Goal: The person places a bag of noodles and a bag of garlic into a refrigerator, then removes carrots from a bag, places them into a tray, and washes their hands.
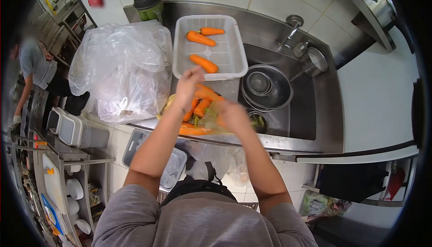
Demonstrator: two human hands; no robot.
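My left hand (pixel 191 77), smeared by motion, is over the near rim of a white plastic basket (pixel 179 44). Just beyond it in the basket lies one carrot (pixel 204 63); two more carrots (pixel 201 38) rest toward the back. Whether the fingers hold anything is not clear. My right hand (pixel 232 114), also blurred, appears closed on the right side of a clear yellowish plastic bag (pixel 210 123). Several carrots (pixel 203 107), some with green stem ends, lie in and around this bag on the steel counter, between my forearms.
Left of the basket sits a large clear plastic bag (pixel 121 62). On the right, a sink (pixel 299 107) holds metal bowls (pixel 281 85) below a faucet (pixel 288 37). A green lidded container (pixel 149 4) stands behind. Another person (pixel 36 64) is at far left, near bins (pixel 74 127).
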